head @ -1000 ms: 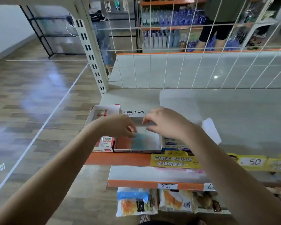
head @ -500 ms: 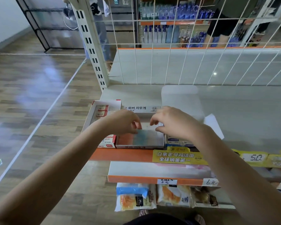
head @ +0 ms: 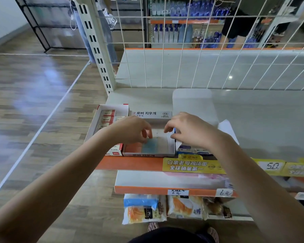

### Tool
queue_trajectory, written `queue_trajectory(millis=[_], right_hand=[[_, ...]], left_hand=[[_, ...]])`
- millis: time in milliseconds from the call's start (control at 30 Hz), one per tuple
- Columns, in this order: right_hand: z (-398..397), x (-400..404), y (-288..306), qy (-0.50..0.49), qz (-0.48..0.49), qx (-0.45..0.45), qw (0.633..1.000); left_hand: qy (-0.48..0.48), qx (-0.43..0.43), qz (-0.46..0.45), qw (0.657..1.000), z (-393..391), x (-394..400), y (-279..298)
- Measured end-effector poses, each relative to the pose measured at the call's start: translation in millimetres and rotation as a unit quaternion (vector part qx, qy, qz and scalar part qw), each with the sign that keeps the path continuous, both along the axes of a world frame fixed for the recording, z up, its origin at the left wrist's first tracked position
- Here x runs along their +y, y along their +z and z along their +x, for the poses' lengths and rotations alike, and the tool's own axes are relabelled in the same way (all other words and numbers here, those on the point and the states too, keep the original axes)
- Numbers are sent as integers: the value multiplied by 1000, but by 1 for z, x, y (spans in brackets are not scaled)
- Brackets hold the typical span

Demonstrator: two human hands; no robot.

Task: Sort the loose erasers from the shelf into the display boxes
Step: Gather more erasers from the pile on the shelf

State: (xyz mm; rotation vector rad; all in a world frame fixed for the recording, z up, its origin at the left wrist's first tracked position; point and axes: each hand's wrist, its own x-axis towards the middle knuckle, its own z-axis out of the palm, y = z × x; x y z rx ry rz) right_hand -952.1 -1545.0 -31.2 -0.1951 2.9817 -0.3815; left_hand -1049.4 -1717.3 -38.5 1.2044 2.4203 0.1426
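Note:
Three display boxes sit side by side at the shelf's front left. The middle box (head: 148, 154), with Korean print, holds flat rows of orange, blue and pale erasers (head: 150, 146). My left hand (head: 132, 130) hovers over its left half, fingers bent down with the tips on the erasers; whether they grip one is hidden. My right hand (head: 188, 131) pinches the box's blue-edged right wall between thumb and fingers. The left box (head: 95, 123) holds red-and-white erasers (head: 107, 118). The right box (head: 191, 150), with blue-labelled erasers, is mostly hidden under my right hand.
A white wire grid (head: 200, 50) backs the grey shelf (head: 261, 120). A slotted upright post (head: 95, 44) stands at the back left. Yellow price tags (head: 191, 165) line the orange front edge. Snack packs (head: 144, 209) hang on a lower shelf. People stand beyond the grid.
My hands have drawn apart over the middle box. The right hand has moved from the box's back to its right wall, while the left stays over the left half.

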Motion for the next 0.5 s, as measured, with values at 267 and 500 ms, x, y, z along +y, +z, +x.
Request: queue_trajectory(millis=[267,500], right_hand=[[2,4,0,2,-8,-3,1000],[1,4,1,13,-16,2,1000]], left_hand=[[-8,53,-15,998,3,0,0],[-27,61,-29,997,3,8,4]])
